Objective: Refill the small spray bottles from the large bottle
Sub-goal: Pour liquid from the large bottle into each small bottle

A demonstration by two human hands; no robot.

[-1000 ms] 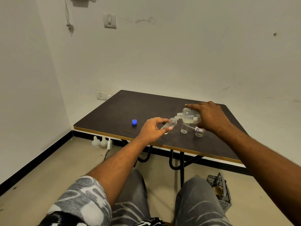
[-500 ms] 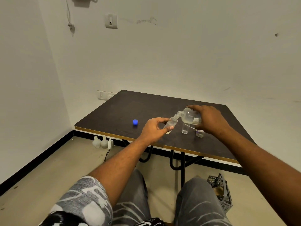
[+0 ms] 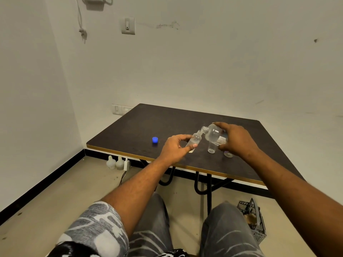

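Note:
My left hand (image 3: pixel 175 150) grips a small clear spray bottle (image 3: pixel 195 139), tilted with its open neck up and to the right. My right hand (image 3: pixel 235 140) holds the large clear bottle (image 3: pixel 213 133) tipped on its side, its open mouth touching the small bottle's neck above the dark table (image 3: pixel 148 125). A second small clear bottle (image 3: pixel 211 148) stands upright on the table under the large bottle. Another small clear piece (image 3: pixel 228 154) sits just right of it, partly hidden by my right hand. A blue cap (image 3: pixel 155 140) lies on the table to the left.
The table's near edge has a yellow trim (image 3: pixel 130 154). Two white bottles (image 3: pixel 115 162) and a plug stand on the floor by the left wall. A black crate (image 3: pixel 254 219) sits on the floor at the right, beside my knees.
Both hands have lifted slightly and the small bottle now stands more upright, still mouth to mouth with the large bottle. The large bottle is tipped a little less steeply.

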